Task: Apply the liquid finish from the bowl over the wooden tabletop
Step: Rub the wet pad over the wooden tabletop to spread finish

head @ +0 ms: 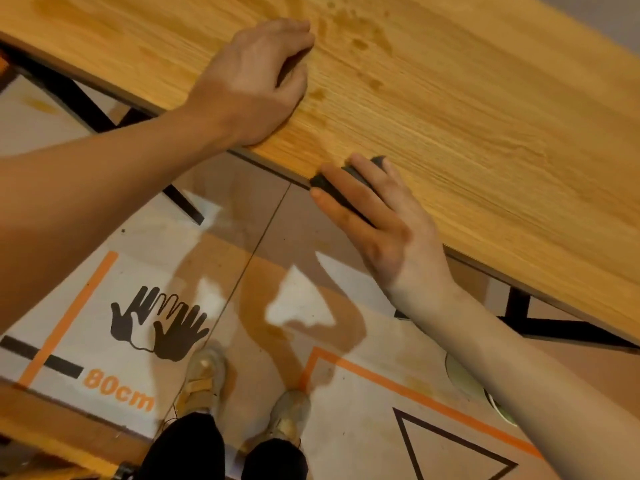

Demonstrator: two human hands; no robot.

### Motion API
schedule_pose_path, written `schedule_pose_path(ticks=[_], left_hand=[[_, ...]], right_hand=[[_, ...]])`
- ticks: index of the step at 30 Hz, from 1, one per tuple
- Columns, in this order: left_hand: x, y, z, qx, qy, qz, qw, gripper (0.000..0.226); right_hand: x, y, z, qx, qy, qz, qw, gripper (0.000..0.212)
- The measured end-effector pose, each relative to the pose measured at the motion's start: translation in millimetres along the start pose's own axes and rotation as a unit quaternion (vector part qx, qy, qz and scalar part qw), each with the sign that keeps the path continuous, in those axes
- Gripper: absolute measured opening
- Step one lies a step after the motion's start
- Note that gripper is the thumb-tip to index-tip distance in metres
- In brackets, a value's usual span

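Note:
The wooden tabletop [467, 109] runs diagonally across the upper right, with darker wet spots [360, 43] near its far side. My left hand [256, 81] rests on the wood near the front edge, fingers loosely curled, holding nothing. My right hand [374, 216] holds a dark sponge pad [332, 185] against the table's front edge, fingers laid over it. The bowl is not in view.
Black metal table legs [86, 102] stand under the top. Below lies printed cardboard floor covering [121, 341] with orange lines and stains. My feet [242, 393] stand close to the table. A round pale object [467, 379] sits on the floor behind my right forearm.

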State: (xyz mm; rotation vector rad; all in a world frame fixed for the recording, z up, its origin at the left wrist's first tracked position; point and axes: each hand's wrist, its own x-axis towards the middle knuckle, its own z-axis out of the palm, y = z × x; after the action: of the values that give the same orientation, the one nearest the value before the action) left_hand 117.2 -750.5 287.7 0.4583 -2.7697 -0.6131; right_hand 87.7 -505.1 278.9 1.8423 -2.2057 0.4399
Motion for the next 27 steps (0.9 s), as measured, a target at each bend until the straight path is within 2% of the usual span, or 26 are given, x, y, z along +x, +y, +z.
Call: schedule_pose_path(ticks=[2,5,9,13,19,23,27], left_hand=[[-1.2,-1.5,0.6,0.001,-0.002,0.000,1.000,0.051],[-0.9,-1.5,-2.3,-0.014,-0.011,0.005,1.000,0.050],[0.4,-20.1,-19.9,-0.004,-0.017,0.026,0.999,0.049],[-3.2,-56.3,-45.1,0.035,-0.005,0.026,0.999,0.044],[-5.6,-72.7,-45.3,0.035,0.005,-0.008,0.999,0.049],[-4.8,-74.5,-43.4,0.017,0.003,-0.032,0.999,0.051],[-6.0,-76.7,-40.7,0.001,0.008,-0.040,0.999,0.050]], right_hand=[[9.1,-1.3,3.6,-0.004,-0.010,-0.023,1.000,0.031],[-19.4,17.7,-21.3,-0.025,-0.069,-0.051,0.996,0.032],[-60.5,37.2,-54.1,-0.062,-0.147,-0.036,0.987,0.046],[-37.0,29.2,-40.0,-0.035,-0.140,-0.034,0.989,0.038],[45.4,-16.5,10.6,-0.039,-0.065,-0.055,0.996,0.035],[23.9,-1.2,-5.7,-0.055,-0.117,-0.065,0.989,0.039],[-31.5,21.5,-46.8,-0.071,-0.197,-0.017,0.978,0.041]])
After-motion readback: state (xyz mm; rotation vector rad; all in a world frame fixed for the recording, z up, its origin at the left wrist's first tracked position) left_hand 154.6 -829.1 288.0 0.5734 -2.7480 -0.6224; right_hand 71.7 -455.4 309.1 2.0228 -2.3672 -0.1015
